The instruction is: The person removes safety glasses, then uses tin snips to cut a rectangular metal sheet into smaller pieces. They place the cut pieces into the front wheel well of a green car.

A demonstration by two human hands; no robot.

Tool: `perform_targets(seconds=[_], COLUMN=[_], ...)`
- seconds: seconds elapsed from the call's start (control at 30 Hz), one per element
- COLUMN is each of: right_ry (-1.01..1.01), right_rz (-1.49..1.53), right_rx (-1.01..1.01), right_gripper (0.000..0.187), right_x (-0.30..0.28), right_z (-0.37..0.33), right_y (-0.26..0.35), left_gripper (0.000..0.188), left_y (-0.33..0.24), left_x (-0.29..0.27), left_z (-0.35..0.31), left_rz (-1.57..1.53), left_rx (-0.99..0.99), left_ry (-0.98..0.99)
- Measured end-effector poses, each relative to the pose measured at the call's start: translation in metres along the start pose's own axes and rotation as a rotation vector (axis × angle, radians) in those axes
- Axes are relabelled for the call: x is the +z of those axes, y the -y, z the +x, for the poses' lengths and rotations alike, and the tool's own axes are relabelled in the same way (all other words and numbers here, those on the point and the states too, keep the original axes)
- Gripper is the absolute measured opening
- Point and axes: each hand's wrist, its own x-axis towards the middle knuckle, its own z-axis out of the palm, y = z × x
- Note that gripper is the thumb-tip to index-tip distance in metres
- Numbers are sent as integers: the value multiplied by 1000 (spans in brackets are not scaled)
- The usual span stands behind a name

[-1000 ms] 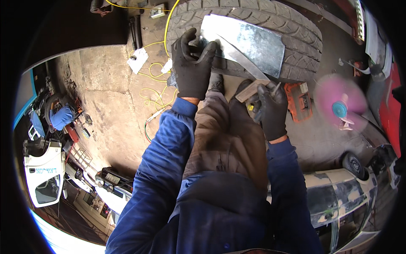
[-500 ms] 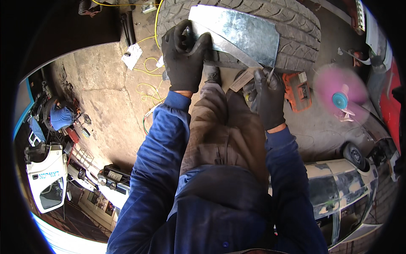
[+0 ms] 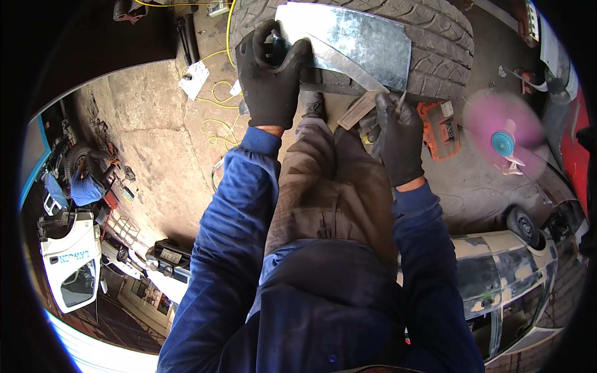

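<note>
A shiny sheet of metal [image 3: 367, 43] lies on top of a big black tyre [image 3: 435, 37] at the top of the view. My left hand [image 3: 270, 78], in a black glove, grips the sheet's left edge and a narrow metal strip [image 3: 345, 62] that runs diagonally down to the right. In a black glove too, my right hand [image 3: 398, 140] is closed around a thin pointed tool whose tip touches the strip's lower end, just below the tyre. My knee in brown trousers sits between both arms.
An orange power tool [image 3: 440, 127] lies on the concrete floor right of my right hand. A pink fan [image 3: 502, 127] spins further right. Yellow cable [image 3: 217, 105] loops at left. A person in blue [image 3: 84, 183] crouches far left by a white car door [image 3: 68, 264]. A car body [image 3: 510, 280] stands at right.
The view has tilted, so tyre, sheet and both hands sit a little higher in the picture. My grips on the sheet and on the tool are unchanged.
</note>
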Motion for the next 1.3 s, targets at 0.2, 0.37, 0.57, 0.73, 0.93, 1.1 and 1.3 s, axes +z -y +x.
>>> perform_targets(seconds=[0.2, 0.37, 0.57, 0.73, 0.93, 1.1, 1.3], right_ry=[-5, -7, -27, -48, 3, 22, 4], right_rz=[2, -31, -86, -64, -91, -105, -112], right_rx=[-22, -42, -12, -5, -44, 2, -3], right_gripper=[33, 34, 34, 31, 34, 34, 32], right_x=[0, 2, 5, 9, 2, -3, 0], right_z=[-1, -2, -4, -4, 1, 3, 1], right_y=[2, 6, 15, 18, 11, 7, 12], left_gripper=[59, 58, 59, 59, 60, 60, 59], left_y=[1, 2, 0, -1, 3, 2, -1], left_x=[0, 1, -1, 0, 1, 0, -1], left_z=[-2, -1, -1, 0, 1, 1, 1], left_rz=[-40, -55, 49, -23, -11, -13, -8], left_rx=[-16, -18, -6, -42, -10, -10, -24], left_ry=[9, 5, 9, 6, 7, 2, 0])
